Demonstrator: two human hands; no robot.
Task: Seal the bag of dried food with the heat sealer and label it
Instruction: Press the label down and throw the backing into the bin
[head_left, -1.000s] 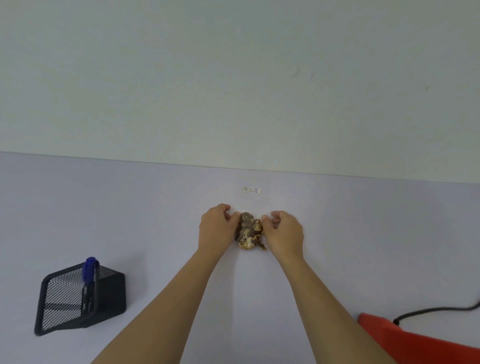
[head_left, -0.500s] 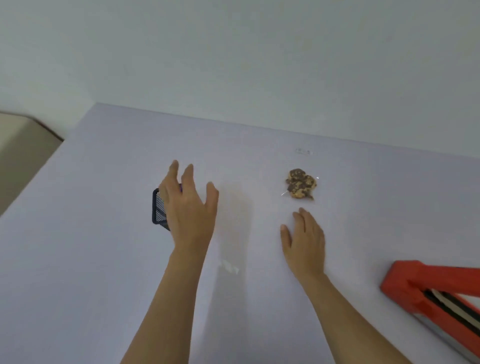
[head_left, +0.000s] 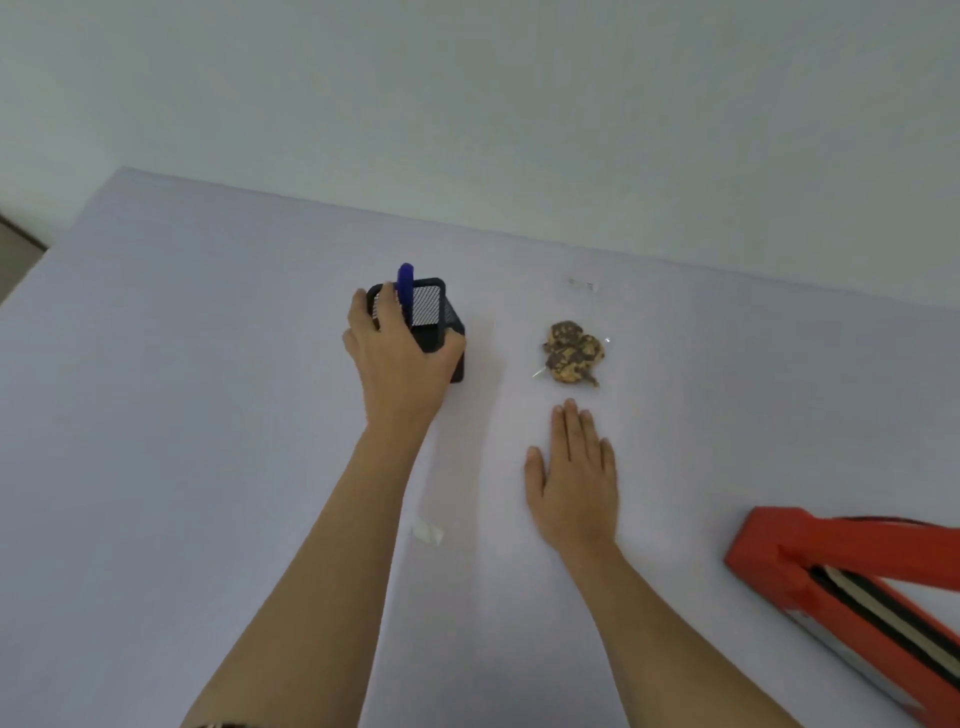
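Left hand (head_left: 400, 358): fingers curled over the top of the black mesh pen holder (head_left: 441, 325), thumb on its near right side; I cannot tell whether the fingertips touch the pen.
Marker (head_left: 405, 285): blue, upright in the holder; probably light and rigid, best pinched at its cap end and drawn straight up.
Paper scrap (head_left: 427, 533): small and white, flat on the table between the forearms.
Bag of dried food (head_left: 574, 353): lies on the table right of the holder, just beyond the right fingertips and apart from them. It looks light, with clear, thin, slippery film and brittle brown pieces inside. Take it by the empty film at its edges, not by the lumpy middle.
Label (head_left: 582, 285): tiny white slip beyond the bag, near the table's far edge; thin, likely hard to lift off flat.
Right hand (head_left: 574, 483): flat on the table, fingers straight and close together, holding nothing.
Heat sealer (head_left: 841, 577): red, arm raised, at the near right, well apart from the bag.
Table (head_left: 208, 415): smooth pale lavender; the film would slide on it easily.
Wall (head_left: 467, 104): plain and pale, right behind the table.
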